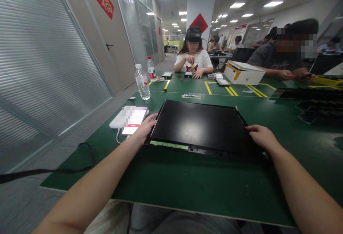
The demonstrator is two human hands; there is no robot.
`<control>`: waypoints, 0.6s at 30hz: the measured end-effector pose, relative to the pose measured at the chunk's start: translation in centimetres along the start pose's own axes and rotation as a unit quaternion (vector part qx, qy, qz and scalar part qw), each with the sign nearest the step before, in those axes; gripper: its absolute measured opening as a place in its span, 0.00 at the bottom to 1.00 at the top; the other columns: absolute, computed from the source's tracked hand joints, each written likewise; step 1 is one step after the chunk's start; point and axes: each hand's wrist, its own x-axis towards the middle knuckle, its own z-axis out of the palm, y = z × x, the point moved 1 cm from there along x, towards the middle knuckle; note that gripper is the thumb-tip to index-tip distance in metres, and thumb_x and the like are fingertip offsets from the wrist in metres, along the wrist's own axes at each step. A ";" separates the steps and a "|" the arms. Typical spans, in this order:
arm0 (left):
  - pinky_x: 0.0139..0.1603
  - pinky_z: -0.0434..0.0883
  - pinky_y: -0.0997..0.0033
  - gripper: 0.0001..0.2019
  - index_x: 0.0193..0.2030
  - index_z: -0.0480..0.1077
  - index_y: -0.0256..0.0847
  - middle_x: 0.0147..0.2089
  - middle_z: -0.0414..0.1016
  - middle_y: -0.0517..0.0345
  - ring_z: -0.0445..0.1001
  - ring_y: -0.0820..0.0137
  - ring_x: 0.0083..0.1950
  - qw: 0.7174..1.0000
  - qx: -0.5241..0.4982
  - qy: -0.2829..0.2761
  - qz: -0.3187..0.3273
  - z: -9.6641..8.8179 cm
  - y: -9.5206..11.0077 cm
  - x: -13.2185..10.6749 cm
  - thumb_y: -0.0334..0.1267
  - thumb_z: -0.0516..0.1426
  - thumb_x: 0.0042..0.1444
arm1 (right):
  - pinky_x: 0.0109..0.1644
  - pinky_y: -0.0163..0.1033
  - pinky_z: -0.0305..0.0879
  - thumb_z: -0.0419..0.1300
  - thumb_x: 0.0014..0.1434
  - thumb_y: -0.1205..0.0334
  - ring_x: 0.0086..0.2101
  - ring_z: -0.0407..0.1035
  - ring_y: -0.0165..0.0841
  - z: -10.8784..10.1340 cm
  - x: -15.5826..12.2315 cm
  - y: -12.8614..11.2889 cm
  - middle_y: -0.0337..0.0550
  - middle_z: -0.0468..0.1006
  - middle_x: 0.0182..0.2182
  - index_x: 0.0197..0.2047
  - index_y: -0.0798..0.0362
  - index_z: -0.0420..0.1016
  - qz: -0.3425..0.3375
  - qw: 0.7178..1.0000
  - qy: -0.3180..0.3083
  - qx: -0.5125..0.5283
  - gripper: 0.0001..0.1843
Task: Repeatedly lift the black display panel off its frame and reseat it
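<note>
A flat black display panel (pixel 198 125) in a thin dark frame lies before me, low over or on the green table. A pale green circuit strip (pixel 169 145) runs along the left part of its near edge. At the panel's left edge, my left hand (pixel 147 126) grips the frame, with the fingertips partly hidden. My right hand (pixel 261 136) holds the opposite edge, its thumb on top and the other fingers tucked out of sight below. Just left of my left hand, a lit phone (pixel 135 119) rests by a white box-shaped device (pixel 119 118) with a white cable.
Two plastic bottles, a clear one (pixel 143 83) and a red-capped one (pixel 151 70), stand at the back left. Across the green table (pixel 187 184), a person (pixel 193 60) handles a small device. A white box (pixel 243 73) and dark stacked parts (pixel 318 105) are to the right.
</note>
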 end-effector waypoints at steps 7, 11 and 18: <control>0.26 0.79 0.70 0.31 0.71 0.68 0.42 0.34 0.85 0.55 0.82 0.65 0.24 0.999 -0.019 -0.028 -0.007 -0.2 -0.1 -0.1 0.30 0.68 0.62 | 0.44 0.40 0.72 0.60 0.51 0.72 0.41 0.80 0.42 -0.5 -0.3 -0.6 0.52 0.87 0.42 0.47 0.55 0.87 0.014 1.000 -0.016 -0.006 0.22; 0.28 0.80 0.70 0.27 0.67 0.73 0.40 0.36 0.87 0.53 0.84 0.65 0.28 0.999 -0.006 -0.037 -0.004 -0.1 0.1 -0.5 0.33 0.69 0.62 | 0.45 0.41 0.72 0.60 0.51 0.72 0.41 0.80 0.42 -0.7 -0.5 -0.8 0.54 0.86 0.44 0.50 0.56 0.86 0.023 0.999 -0.029 -0.009 0.24; 0.29 0.79 0.71 0.24 0.55 0.83 0.38 0.38 0.88 0.53 0.86 0.63 0.32 0.998 0.000 -0.056 0.007 0.4 0.6 -1.2 0.22 0.61 0.53 | 0.43 0.42 0.73 0.61 0.49 0.71 0.39 0.80 0.43 -0.4 -0.2 -0.3 0.51 0.86 0.40 0.45 0.52 0.87 0.017 1.000 -0.011 0.005 0.21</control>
